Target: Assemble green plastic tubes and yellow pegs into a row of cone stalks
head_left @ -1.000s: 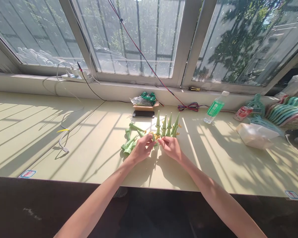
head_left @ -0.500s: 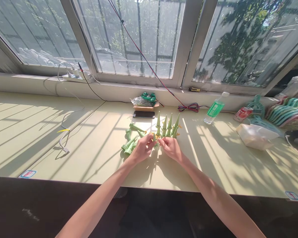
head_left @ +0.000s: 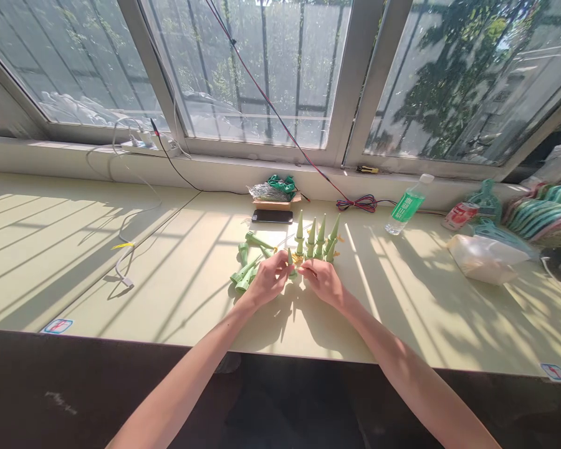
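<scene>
My left hand (head_left: 272, 275) is closed around a green cone-shaped spike (head_left: 290, 256), its tip pointing up between thumb and fingers. Just to the right, my right hand (head_left: 321, 276) is pinched, its fingertips close to that spike's side; whatever it holds is too small to make out. Beyond both hands, several green spikes (head_left: 311, 236) stand upright in a cluster, with small orange-yellow parts (head_left: 339, 239) on them. Beside my left hand lies a loose pile of green spikes (head_left: 245, 274) on their sides.
A black phone (head_left: 272, 216) lies before a small carton (head_left: 275, 204) with plastic and green material. Rightward are a coiled red-black cable (head_left: 356, 203), a bottle (head_left: 406, 207), a red can (head_left: 460, 216), and a white packet (head_left: 484, 259). A white cable (head_left: 123, 274) lies left.
My right fingertips have shifted very slightly beside the spike in my left hand. The whole view has moved a few pixels; the other things lie as before.
</scene>
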A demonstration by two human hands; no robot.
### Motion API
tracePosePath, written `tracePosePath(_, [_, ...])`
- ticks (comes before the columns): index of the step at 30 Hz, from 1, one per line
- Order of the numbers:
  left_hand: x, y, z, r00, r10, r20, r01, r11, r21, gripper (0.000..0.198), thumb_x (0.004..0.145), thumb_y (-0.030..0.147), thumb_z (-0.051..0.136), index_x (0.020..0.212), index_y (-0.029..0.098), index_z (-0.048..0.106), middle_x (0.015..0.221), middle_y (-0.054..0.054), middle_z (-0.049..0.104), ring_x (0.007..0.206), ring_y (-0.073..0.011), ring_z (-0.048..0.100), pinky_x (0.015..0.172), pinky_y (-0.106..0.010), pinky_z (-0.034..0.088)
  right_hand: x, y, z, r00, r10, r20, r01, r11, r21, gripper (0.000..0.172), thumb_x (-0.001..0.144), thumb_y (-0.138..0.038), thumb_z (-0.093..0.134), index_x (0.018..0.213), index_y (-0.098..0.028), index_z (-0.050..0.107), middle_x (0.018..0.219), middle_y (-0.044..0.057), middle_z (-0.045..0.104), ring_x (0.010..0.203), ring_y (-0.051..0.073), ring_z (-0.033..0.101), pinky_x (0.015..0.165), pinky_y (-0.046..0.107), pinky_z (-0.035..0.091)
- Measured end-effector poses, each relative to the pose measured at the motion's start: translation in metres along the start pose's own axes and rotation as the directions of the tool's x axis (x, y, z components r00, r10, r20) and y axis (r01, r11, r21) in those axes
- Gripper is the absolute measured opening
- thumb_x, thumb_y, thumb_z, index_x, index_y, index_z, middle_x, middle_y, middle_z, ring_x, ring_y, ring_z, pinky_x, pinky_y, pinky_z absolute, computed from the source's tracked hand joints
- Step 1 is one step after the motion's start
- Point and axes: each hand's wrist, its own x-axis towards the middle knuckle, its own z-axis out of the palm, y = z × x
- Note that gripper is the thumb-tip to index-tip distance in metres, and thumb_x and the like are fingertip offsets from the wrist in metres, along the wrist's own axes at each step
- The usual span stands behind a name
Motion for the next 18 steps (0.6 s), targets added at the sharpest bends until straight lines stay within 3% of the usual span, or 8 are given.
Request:
tracePosePath(6, [-0.0022,-0.0019,0.0007,0.999,0.030,0.035,-0.031,0.999,0.028,0.007,0.095,0.020,0.051,0.088,0.020,0.048,0.075,0.002,0.050,0.066,-0.0106,0.053,0.061,-0.022,0.053,0.0006,-0.0079,-0.0005,0.988,0.150,0.037,-0.152,0.986,0.071,0.040,0.094,-0.043,0.045,0.063,-0.019,0.052,0.055,-0.001,0.047,0.051,0.011,0.040,0.054,0.026,0.033])
tracePosePath(12, [-0.0024,-0.0060,0.0034,0.997,0.073,0.033,-0.075,0.996,0.050,0.002,0.096,0.022,0.053,0.095,0.020,0.053,0.085,-0.001,0.056,0.069,-0.0107,0.057,0.066,-0.024,0.057,0.0029,-0.0045,0.0029,0.930,0.335,0.152,-0.364,0.898,0.247,0.048,0.093,-0.054,0.045,0.059,-0.020,0.046,0.047,-0.004,0.041,0.043,0.009,0.037,0.046,0.024,0.030])
tracePosePath(18, [0.0002,0.0004,0.0023,1.000,0.016,0.000,-0.016,1.000,-0.020,0.015,0.095,0.026,0.057,0.108,0.020,0.058,0.101,-0.006,0.063,0.082,-0.0145,0.065,0.076,-0.031,0.061,0.0031,-0.0039,0.0037,0.936,0.350,0.032,-0.346,0.903,0.256,0.048,0.093,-0.057,0.047,0.062,-0.021,0.044,0.049,-0.003,0.044,0.043,0.010,0.039,0.045,0.023,0.029])
